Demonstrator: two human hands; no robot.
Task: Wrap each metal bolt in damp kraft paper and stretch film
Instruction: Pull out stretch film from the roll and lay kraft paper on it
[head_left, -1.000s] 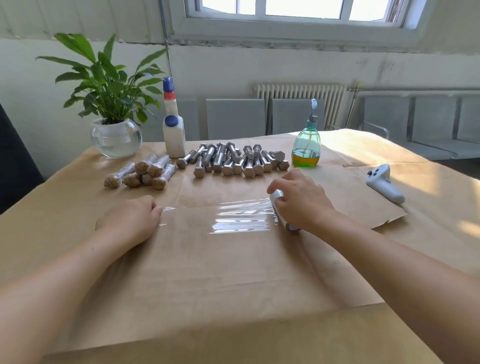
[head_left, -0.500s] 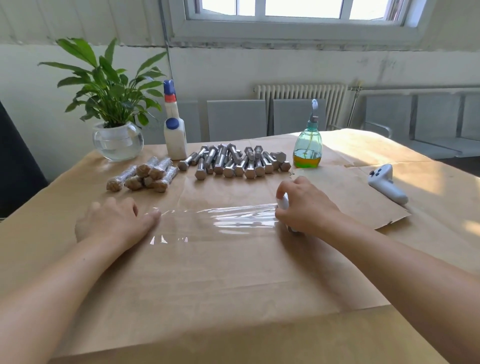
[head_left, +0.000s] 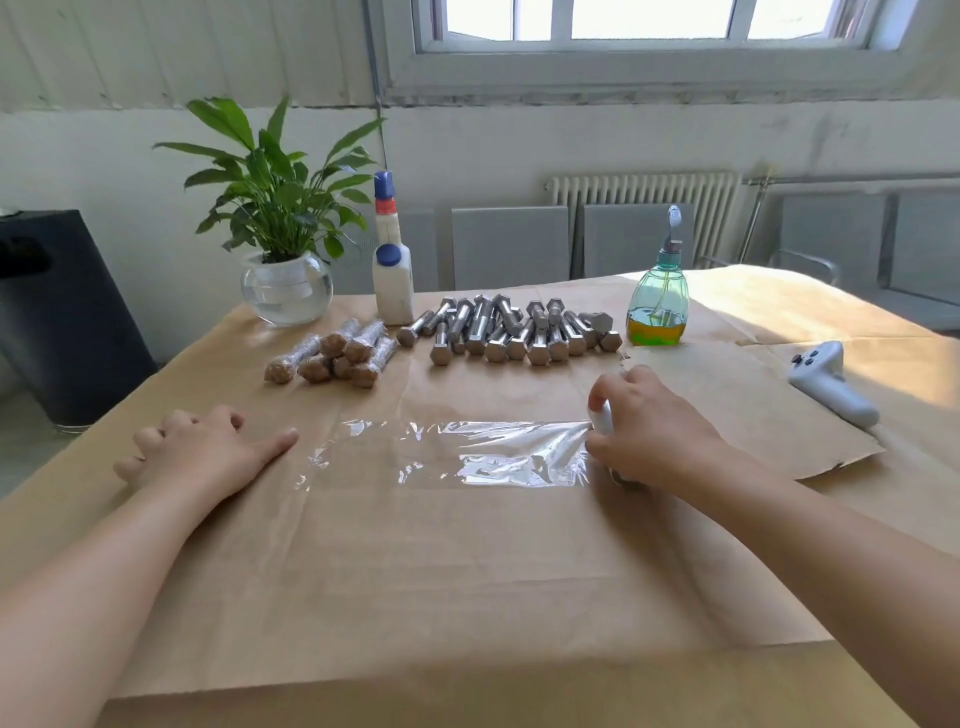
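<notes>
At mid-frame our right hand (head_left: 647, 431) grips what looks like the roll; the film (head_left: 498, 452) is thin, clingy, best taken by its edge, left hand (head_left: 202, 452) loose.

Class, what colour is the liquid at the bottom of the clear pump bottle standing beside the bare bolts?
Yellow-orange, greenish at the base, in the pump bottle, head view.

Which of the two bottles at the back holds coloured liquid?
The clear green pump bottle right of the bolts; the white bottle beside the plant is opaque.
</notes>
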